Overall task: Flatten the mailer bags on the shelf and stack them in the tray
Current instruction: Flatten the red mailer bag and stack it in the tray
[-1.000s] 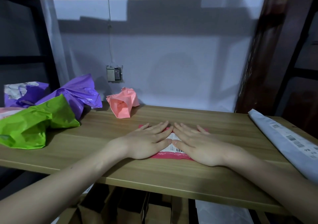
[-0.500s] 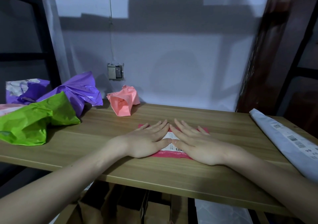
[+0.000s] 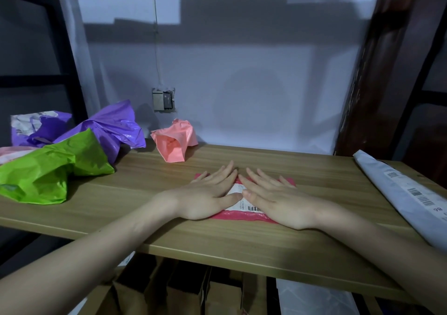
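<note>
A pink-red mailer bag point(image 3: 242, 216) with a white barcode label lies flat in the middle of the wooden shelf point(image 3: 169, 232). My left hand point(image 3: 208, 193) and my right hand point(image 3: 275, 201) both press palm-down on it, fingers spread, thumbs almost touching; they cover most of the bag. A crumpled salmon-pink bag point(image 3: 175, 142) sits at the back of the shelf. At the left lie a crumpled green bag point(image 3: 50, 169) and a purple bag point(image 3: 108, 128). No tray is visible.
A long grey-white mailer point(image 3: 406, 193) with barcode labels lies along the shelf's right edge. A second purple and white bag point(image 3: 36, 128) sits far left. The wall behind holds an electrical box point(image 3: 163, 99). Brown paper bags point(image 3: 193, 293) stand below the shelf.
Both hands have stayed pressed on the pink-red bag, with the fingers edging slightly forward. The bag has not moved.
</note>
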A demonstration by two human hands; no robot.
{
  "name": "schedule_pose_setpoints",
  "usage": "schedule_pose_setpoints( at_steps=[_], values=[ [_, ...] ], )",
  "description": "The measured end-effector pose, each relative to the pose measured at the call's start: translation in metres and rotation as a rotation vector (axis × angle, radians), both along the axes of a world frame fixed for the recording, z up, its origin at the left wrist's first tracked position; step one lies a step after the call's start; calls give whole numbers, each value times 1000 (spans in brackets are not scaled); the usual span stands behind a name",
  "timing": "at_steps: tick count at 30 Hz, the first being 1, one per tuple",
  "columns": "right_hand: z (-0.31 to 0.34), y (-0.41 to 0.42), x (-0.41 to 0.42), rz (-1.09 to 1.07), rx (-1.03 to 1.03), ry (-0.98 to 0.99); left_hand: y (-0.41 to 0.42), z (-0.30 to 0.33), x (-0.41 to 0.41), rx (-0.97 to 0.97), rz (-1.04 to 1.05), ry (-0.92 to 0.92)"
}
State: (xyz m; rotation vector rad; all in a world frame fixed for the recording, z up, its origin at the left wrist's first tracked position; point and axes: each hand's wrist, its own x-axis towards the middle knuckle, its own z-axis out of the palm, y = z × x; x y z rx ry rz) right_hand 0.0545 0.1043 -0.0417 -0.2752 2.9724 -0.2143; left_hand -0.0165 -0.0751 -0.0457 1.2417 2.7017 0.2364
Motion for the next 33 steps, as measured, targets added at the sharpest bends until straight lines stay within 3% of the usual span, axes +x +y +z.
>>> schedule_pose_setpoints(
  at_steps=[5,10,15,20,24,29,33],
  values=[
    [-2,-1,3,-26,-90,84,-2,-1,1,134,49,-12],
    [-3,2,4,-109,-365,284,-1,5,5,361,28,-96],
    [7,8,19,-102,-300,419,-5,12,14,393,21,-38],
    [21,17,50,-57,-232,423,-5,23,33,545,18,-84],
    [31,15,80,10,-281,404,-7,34,57,612,-51,-257],
    [30,5,122,79,-393,362,-4,39,101,570,-148,-389],
    [13,4,156,117,-467,219,6,26,135,510,-193,-437]
  ],
)
